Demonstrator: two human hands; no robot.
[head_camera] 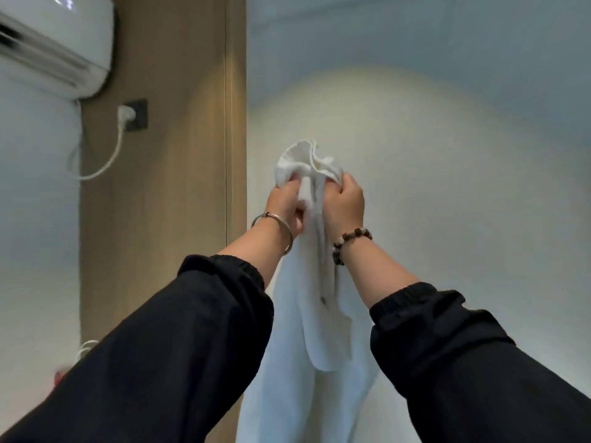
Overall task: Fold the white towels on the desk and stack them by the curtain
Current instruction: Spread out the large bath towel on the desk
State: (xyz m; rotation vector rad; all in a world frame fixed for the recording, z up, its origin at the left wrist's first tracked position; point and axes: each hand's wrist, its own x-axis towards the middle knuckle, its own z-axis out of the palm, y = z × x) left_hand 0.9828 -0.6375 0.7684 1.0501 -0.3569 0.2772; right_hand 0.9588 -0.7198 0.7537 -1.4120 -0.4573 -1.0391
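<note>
Both hands' grip (315,203), towel (307,330) hanging vertically

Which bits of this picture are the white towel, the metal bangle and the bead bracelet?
white towel (300,330): head view, on the hanging part of the cloth.
metal bangle (283,222): head view, on the band's upper curve.
bead bracelet (351,238): head view, on the beads along the top.

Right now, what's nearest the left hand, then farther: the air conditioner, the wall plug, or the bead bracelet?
From the left hand:
1. Bead bracelet, on the other wrist, right beside it.
2. Wall plug, up left on the wood panel.
3. Air conditioner, top left corner, farthest.
</note>
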